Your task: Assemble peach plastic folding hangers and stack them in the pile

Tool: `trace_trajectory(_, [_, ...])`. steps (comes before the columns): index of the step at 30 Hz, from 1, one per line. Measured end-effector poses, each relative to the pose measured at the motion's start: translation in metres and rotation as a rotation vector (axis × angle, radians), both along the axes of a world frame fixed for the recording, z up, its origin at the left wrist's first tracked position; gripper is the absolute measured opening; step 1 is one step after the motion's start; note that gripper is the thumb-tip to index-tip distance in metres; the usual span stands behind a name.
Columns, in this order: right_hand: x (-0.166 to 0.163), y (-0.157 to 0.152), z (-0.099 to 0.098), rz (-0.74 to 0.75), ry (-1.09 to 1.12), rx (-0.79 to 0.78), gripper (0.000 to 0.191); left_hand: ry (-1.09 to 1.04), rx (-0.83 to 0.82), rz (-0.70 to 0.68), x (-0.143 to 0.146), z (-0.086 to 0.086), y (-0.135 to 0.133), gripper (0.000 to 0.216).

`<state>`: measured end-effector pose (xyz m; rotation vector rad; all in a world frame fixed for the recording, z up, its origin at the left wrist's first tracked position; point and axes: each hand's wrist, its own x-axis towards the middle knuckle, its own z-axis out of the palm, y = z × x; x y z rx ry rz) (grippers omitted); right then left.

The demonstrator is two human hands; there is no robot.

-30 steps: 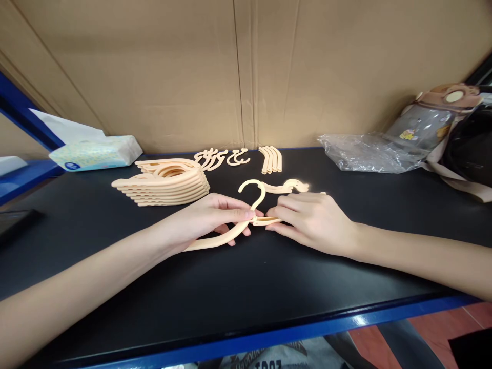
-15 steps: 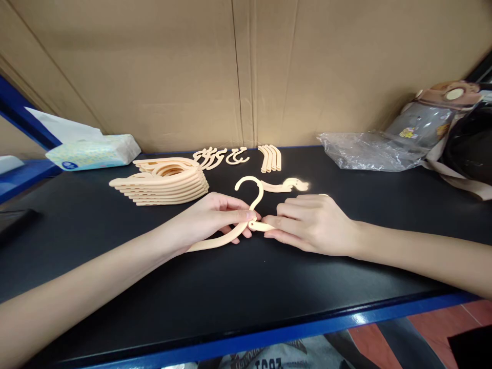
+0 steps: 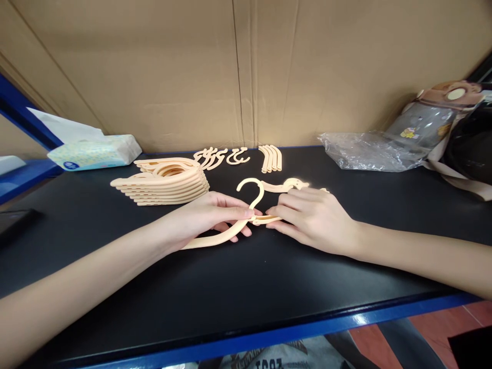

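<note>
My left hand (image 3: pixel 205 218) pinches the left arm of a peach plastic hanger (image 3: pixel 215 237) at its centre joint, where the hook (image 3: pixel 251 189) curves up. My right hand (image 3: pixel 313 218) is closed on the hanger's right arm piece (image 3: pixel 265 220), its tip pressed against the joint. Both hands rest low on the black tabletop (image 3: pixel 246 287). Behind my right hand lies a loose peach hanger part (image 3: pixel 286 185).
A stack of finished hangers (image 3: pixel 165 182) lies at the left rear. Loose hooks (image 3: pixel 221 156) and curved arm pieces (image 3: pixel 271 158) sit by the cardboard wall. A tissue pack (image 3: pixel 94 151) is far left; a plastic bag (image 3: pixel 365 151) and a bottle (image 3: pixel 434 120) far right.
My right hand has shifted slightly up and back toward the joint, keeping the arm piece against it. The left hand has hardly moved.
</note>
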<state>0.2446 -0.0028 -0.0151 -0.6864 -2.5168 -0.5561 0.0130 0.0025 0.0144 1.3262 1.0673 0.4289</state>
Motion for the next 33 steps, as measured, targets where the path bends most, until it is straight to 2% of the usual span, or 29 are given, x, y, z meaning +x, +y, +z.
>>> trace_trajectory(17, [-0.0035,-0.0033,0.0024,0.113,-0.004,0.082,0.032,0.025,0.109,-0.022,0.0049,-0.0035,-0.0025,0.012])
trace_trajectory(33, [-0.0006,-0.0031,-0.0037,0.089,-0.034,-0.046,0.036,0.052,0.093,-0.028,0.0036,-0.002,-0.0032,0.018])
